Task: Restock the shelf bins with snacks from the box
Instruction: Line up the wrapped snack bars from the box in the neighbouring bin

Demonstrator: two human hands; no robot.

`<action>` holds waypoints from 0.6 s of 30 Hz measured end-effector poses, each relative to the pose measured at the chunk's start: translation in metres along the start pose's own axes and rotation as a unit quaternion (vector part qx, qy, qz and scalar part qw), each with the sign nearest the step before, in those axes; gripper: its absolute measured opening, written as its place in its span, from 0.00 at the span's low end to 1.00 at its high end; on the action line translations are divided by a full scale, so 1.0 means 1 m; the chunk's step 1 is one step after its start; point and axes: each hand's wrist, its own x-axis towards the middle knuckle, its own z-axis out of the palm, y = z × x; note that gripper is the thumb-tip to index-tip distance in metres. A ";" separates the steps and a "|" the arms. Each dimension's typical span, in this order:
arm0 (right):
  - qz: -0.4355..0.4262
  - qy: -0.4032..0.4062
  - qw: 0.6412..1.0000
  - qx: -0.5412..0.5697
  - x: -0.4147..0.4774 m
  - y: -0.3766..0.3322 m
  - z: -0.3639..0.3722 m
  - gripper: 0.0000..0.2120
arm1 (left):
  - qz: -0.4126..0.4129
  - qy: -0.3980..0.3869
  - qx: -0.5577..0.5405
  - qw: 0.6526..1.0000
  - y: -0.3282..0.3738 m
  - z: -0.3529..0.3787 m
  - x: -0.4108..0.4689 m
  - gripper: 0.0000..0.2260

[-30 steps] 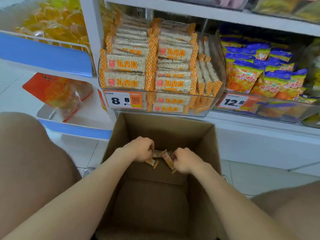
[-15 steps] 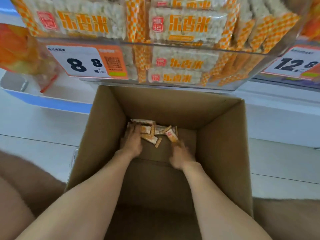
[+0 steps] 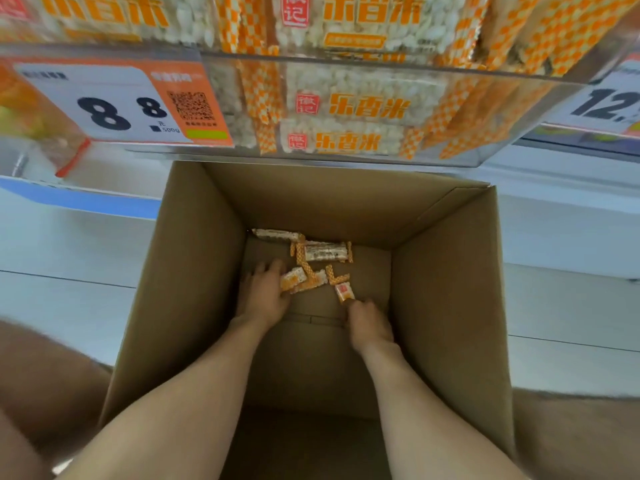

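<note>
Head view — my left grip point(image 3: 264, 296) spreads flat against snack packets point(image 3: 325, 251); right grip point(image 3: 369, 323), at their 5 o'clock, hold unclear.

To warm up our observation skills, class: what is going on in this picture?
A person reaches into an open cardboard box standing under a clear shelf bin packed with orange-checked snack packs. Both bare hands are down at the box bottom, where only a handful of loose packs lie. The left hand lies spread beside two packs, touching them. The right hand meets a smaller pack with its fingertips; whether it pinches it cannot be told. Nothing is lifted out yet.
</note>
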 end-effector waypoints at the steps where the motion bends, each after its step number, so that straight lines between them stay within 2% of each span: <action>1: 0.007 -0.001 0.999 0.031 -0.002 0.000 0.000 0.22 | -0.001 0.007 -0.027 1.000 0.000 -0.001 -0.004 0.18; 3: 0.036 0.014 0.988 0.151 -0.007 0.001 -0.003 0.32 | 0.001 0.001 -0.075 0.997 0.000 -0.006 -0.007 0.18; 5: 0.074 0.046 0.946 0.312 -0.012 -0.001 -0.013 0.36 | -0.008 -0.018 -0.107 0.994 -0.002 -0.014 -0.009 0.20; 7: 0.068 0.088 0.909 0.402 -0.014 -0.001 -0.026 0.33 | -0.016 -0.036 -0.137 0.990 -0.003 -0.026 -0.013 0.21; 8: 0.039 0.100 0.904 0.415 -0.015 -0.003 -0.032 0.29 | -0.018 -0.045 -0.157 0.986 -0.003 -0.032 -0.016 0.21; 10: -0.042 0.111 0.904 0.411 -0.021 -0.011 -0.047 0.23 | -0.005 -0.057 -0.183 0.981 0.004 -0.048 -0.025 0.21; 14: -0.179 0.155 0.917 0.320 -0.044 -0.027 -0.084 0.24 | 0.064 -0.075 -0.225 0.969 0.032 -0.088 -0.048 0.20; 18: -0.248 0.148 0.928 0.234 -0.085 -0.030 -0.119 0.22 | 0.083 -0.108 -0.320 0.937 0.046 -0.137 -0.077 0.19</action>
